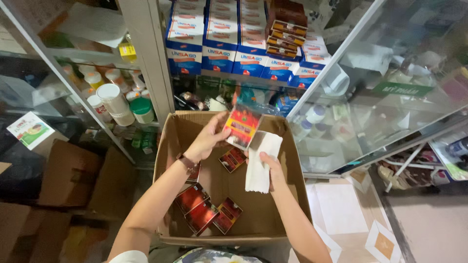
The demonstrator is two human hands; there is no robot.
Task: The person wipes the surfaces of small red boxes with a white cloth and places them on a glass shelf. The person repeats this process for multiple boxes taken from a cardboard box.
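Note:
My left hand [207, 140] holds a small red and yellow packet box [243, 126] above an open cardboard box [168, 146]. My right hand [271, 165] grips a white folded cloth [262, 160] just below and to the right of the packet, touching its lower edge. Inside the cardboard box lie several dark red flat packets [202, 210], some near the front wall and one [232, 159] near the middle. A brown strap sits on my left wrist [187, 163].
An open glass cabinet stands behind the box; its shelf holds stacked blue and white boxes [219, 53] and brown boxes [286, 30]. White jars with lids [114, 100] fill the left shelves. The glass door [370, 87] swings open at right. Flattened cardboard [73, 175] lies at left.

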